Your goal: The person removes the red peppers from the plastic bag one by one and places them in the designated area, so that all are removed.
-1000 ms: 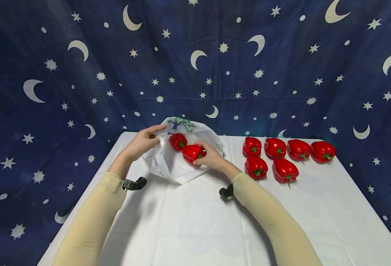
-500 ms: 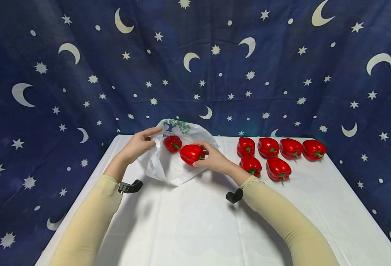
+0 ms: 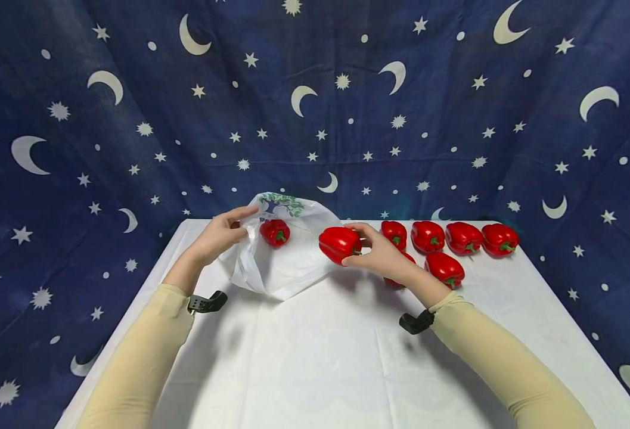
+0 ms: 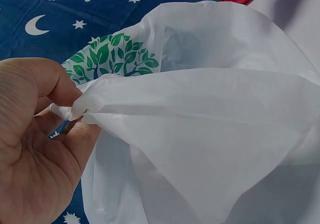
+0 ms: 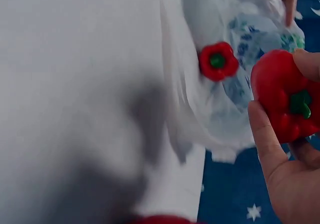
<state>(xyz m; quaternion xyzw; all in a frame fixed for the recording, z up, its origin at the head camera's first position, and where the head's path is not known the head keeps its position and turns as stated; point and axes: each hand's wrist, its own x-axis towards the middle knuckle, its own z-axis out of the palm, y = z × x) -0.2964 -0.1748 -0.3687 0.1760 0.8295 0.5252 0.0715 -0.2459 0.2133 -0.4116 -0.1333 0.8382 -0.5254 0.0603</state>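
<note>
My left hand (image 3: 218, 237) pinches the rim of a white plastic bag (image 4: 210, 124) with a green leafy print, holding its mouth open. Inside the bag lies one red bell pepper (image 3: 275, 233), its green stem showing in the right wrist view too. In my right hand (image 3: 376, 253) is another red bell pepper (image 5: 277, 92), gripped between thumb and fingers. That pepper is at the bag's right edge, raised above the table, with its stem turned toward my palm.
To the right, several red bell peppers (image 3: 464, 238) lie in two rows on the white table (image 3: 315, 363); my right hand and forearm partly cover the nearest ones. A dark blue cloth (image 3: 315, 119) with moons and stars hangs behind the table.
My right hand has lifted the bell pepper out of the bag and moved it to the right. The left hand keeps its hold on the bag. The head view has shifted slightly.
</note>
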